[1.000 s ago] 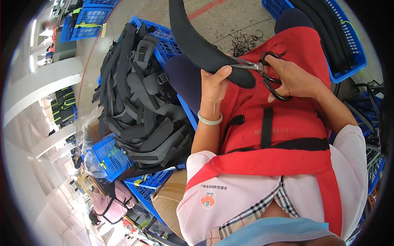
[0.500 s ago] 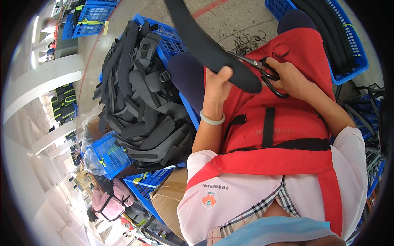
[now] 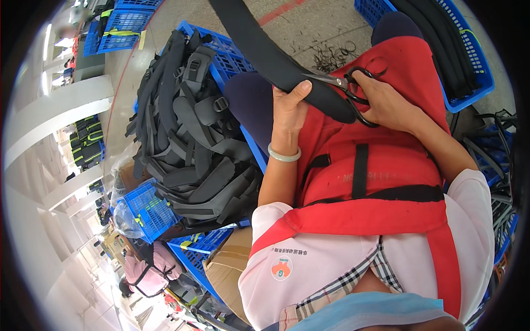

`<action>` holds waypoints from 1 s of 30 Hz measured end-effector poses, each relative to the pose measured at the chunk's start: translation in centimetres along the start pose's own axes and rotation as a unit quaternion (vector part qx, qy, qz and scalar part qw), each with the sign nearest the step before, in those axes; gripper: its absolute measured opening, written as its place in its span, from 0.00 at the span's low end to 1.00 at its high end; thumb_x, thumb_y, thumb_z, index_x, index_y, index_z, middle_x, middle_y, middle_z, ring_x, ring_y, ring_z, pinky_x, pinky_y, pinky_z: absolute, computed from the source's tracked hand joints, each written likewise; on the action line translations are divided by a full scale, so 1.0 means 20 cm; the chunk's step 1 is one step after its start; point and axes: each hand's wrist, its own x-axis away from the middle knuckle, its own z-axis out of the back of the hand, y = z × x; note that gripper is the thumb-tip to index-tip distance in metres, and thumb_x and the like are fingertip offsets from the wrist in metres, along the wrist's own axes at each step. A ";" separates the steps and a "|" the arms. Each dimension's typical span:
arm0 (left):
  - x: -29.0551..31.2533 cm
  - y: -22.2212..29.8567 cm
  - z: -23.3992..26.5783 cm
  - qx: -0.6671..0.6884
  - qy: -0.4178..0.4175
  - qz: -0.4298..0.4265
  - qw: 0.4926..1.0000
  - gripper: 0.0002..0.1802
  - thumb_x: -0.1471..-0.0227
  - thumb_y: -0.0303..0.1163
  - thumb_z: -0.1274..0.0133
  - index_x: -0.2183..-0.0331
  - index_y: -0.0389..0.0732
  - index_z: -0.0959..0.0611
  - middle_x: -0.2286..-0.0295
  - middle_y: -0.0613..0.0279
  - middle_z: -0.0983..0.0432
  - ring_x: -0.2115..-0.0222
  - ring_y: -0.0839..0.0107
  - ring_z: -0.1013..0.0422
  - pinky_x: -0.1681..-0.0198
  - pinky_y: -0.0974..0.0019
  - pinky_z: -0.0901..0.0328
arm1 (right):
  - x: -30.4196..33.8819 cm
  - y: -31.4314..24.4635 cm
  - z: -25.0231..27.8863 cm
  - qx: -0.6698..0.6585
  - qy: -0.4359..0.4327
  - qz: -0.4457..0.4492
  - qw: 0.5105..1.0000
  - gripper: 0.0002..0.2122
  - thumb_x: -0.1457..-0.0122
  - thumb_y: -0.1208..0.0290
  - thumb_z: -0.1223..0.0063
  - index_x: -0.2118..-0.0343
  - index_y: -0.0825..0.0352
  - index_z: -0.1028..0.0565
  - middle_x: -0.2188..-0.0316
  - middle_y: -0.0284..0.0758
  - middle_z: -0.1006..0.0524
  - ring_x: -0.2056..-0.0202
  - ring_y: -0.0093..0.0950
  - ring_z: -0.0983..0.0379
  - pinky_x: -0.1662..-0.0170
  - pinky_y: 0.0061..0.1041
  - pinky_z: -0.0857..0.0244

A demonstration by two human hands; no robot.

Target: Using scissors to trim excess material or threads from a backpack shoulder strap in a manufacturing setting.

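My left hand [image 3: 291,105] is closed round a long, dark padded strap [image 3: 265,52], thumb on top near its rounded end. From the upper middle the strap runs down across my lap. In my right hand [image 3: 383,103] is a pair of scissors [image 3: 346,83] with black handles, fingers through the loops. The blades point left and lie against the strap's edge, just right of my left thumb; they look nearly closed. Beneath both hands spreads my red apron [image 3: 381,160].
At my left, a heap of dark grey straps with buckles [image 3: 193,127] overfills a blue crate [image 3: 229,58]. Another blue crate [image 3: 485,71] at far right holds long black padded pieces. Black trimmings [image 3: 331,55] litter the floor ahead. A cardboard box [image 3: 232,262] stands at lower left.
The strap has shifted slightly left, and my left thumb now lies higher along it. The scissors have moved a little left and their handles have come up.
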 end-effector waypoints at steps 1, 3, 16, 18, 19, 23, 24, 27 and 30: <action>0.00 0.00 0.00 0.000 -0.001 0.000 1.000 0.16 0.55 0.23 0.39 0.61 0.37 0.23 0.66 0.58 0.23 0.65 0.63 0.25 0.57 0.58 0.31 | -0.01 0.01 -0.01 0.011 0.019 0.026 0.999 0.26 0.55 0.71 0.36 0.57 0.69 0.40 0.66 0.52 0.30 0.61 0.52 0.32 0.59 0.41 0.39; 0.00 0.00 0.00 -0.007 0.005 -0.001 1.000 0.15 0.54 0.22 0.39 0.62 0.38 0.23 0.66 0.58 0.23 0.65 0.63 0.25 0.57 0.58 0.30 | -0.02 0.00 -0.01 0.023 0.034 0.046 0.998 0.26 0.54 0.70 0.37 0.56 0.70 0.39 0.67 0.51 0.28 0.61 0.51 0.31 0.60 0.42 0.37; 0.02 -0.01 -0.05 0.038 -0.029 0.023 0.999 0.18 0.54 0.25 0.38 0.60 0.37 0.23 0.65 0.59 0.24 0.64 0.65 0.27 0.57 0.63 0.32 | -0.06 0.04 -0.10 -0.107 0.066 -0.021 0.992 0.13 0.46 0.71 0.41 0.64 0.70 0.33 0.80 0.42 0.28 0.78 0.30 0.28 0.74 0.31 0.37; 0.03 -0.02 -0.06 0.018 -0.018 0.032 0.999 0.18 0.54 0.25 0.38 0.59 0.37 0.23 0.63 0.59 0.25 0.64 0.67 0.28 0.56 0.64 0.32 | -0.05 0.01 -0.03 -0.259 0.042 -0.074 0.962 0.13 0.45 0.71 0.41 0.64 0.69 0.33 0.79 0.38 0.29 0.77 0.25 0.30 0.73 0.28 0.37; 0.04 -0.03 -0.06 0.011 -0.006 0.027 1.000 0.17 0.53 0.24 0.39 0.59 0.38 0.23 0.63 0.61 0.25 0.63 0.69 0.28 0.56 0.65 0.33 | -0.05 -0.01 -0.01 -0.408 0.016 -0.132 0.903 0.12 0.45 0.71 0.41 0.63 0.69 0.33 0.78 0.34 0.29 0.75 0.21 0.33 0.72 0.25 0.38; 0.08 -0.10 -0.08 -0.065 0.052 0.035 0.996 0.14 0.48 0.23 0.43 0.58 0.38 0.24 0.63 0.65 0.25 0.61 0.73 0.29 0.54 0.68 0.35 | -0.06 -0.04 0.01 -0.222 -0.003 0.003 0.975 0.11 0.46 0.74 0.42 0.64 0.68 0.32 0.72 0.34 0.28 0.69 0.25 0.31 0.65 0.26 0.38; 0.08 -0.10 -0.05 -0.064 0.052 0.032 0.996 0.14 0.48 0.23 0.43 0.58 0.38 0.24 0.63 0.65 0.25 0.61 0.73 0.29 0.54 0.68 0.35 | -0.07 -0.07 0.05 -0.219 -0.005 0.005 0.976 0.11 0.46 0.74 0.42 0.64 0.68 0.32 0.72 0.34 0.28 0.69 0.25 0.31 0.65 0.26 0.38; 0.03 -0.05 0.01 -0.172 0.134 -0.160 0.963 0.20 0.48 0.23 0.44 0.53 0.37 0.32 0.62 0.66 0.30 0.60 0.76 0.32 0.53 0.71 0.37 | -0.07 -0.05 0.14 -0.035 -0.008 0.149 0.988 0.12 0.53 0.79 0.44 0.65 0.65 0.32 0.75 0.40 0.31 0.71 0.39 0.32 0.67 0.32 0.38; -0.05 0.13 0.11 -0.063 0.076 -0.031 0.995 0.15 0.47 0.23 0.45 0.57 0.36 0.27 0.61 0.60 0.26 0.60 0.74 0.30 0.53 0.71 0.35 | -0.08 -0.06 0.23 0.030 -0.053 0.192 0.980 0.11 0.53 0.80 0.45 0.67 0.66 0.32 0.78 0.39 0.32 0.72 0.38 0.32 0.69 0.34 0.39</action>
